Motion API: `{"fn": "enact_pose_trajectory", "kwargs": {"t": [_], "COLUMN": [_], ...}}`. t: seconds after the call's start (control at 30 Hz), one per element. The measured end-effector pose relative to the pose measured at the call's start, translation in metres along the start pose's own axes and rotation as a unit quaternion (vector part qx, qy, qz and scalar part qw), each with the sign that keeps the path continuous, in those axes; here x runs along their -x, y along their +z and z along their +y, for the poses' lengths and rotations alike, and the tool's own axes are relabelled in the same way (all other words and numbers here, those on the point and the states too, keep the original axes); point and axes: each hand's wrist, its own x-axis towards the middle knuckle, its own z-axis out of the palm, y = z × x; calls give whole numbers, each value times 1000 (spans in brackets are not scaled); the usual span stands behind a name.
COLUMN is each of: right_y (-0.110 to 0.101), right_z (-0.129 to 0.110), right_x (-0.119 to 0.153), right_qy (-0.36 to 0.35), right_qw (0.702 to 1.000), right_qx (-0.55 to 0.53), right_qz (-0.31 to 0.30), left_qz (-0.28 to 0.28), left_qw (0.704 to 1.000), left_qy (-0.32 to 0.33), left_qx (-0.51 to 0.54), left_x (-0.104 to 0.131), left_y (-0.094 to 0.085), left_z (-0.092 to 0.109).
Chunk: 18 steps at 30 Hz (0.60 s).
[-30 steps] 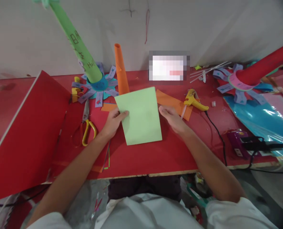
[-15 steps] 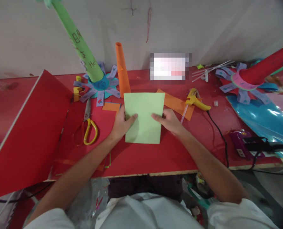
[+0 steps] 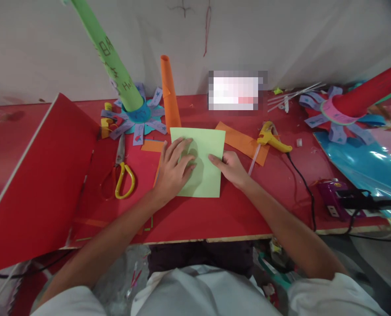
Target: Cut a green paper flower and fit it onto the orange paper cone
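A pale green sheet of paper (image 3: 204, 175) is held up above the red table in front of me. My right hand (image 3: 232, 169) pinches its right edge, thumb on the face and fingers behind. My left hand (image 3: 175, 166) lies over the left part of the sheet, fingers spread and not wrapped round the edge. Behind the sheet an orange paper cone (image 3: 171, 96) stands upright, and an orange paper strip (image 3: 240, 142) lies to its right. Scissors with yellow handles (image 3: 125, 175) lie left of my left hand.
A yellow glue gun (image 3: 273, 138) with a black cord lies at right, near a purple box (image 3: 334, 197). A green paper tube (image 3: 113, 66) stands at back left, a red tube (image 3: 373, 90) leans at right. A red board (image 3: 47, 184) stands slanted at left.
My left hand has let go of the sheet's left edge and moved over its face with fingers spread. My right hand keeps its grip.
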Motion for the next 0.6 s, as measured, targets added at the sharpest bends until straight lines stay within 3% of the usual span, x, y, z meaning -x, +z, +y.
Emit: {"fn": "enact_pose_trajectory", "kwargs": {"t": [0.2, 0.4, 0.6], "right_y": [1, 1, 1], "right_z": [0, -1, 0], "right_x": [0, 1, 1], "right_qy": [0, -1, 0], "right_qw": [1000, 998, 998], "right_qx": [22, 29, 36], "right_qz": [-17, -50, -52], "left_qz": [29, 58, 34], "left_qw": [999, 994, 989], "left_qy": [20, -10, 43], "left_qx": [-42, -92, -135], "left_x": [-1, 1, 3], "left_y": [-1, -1, -1], "left_z": [-3, 0, -1]}}
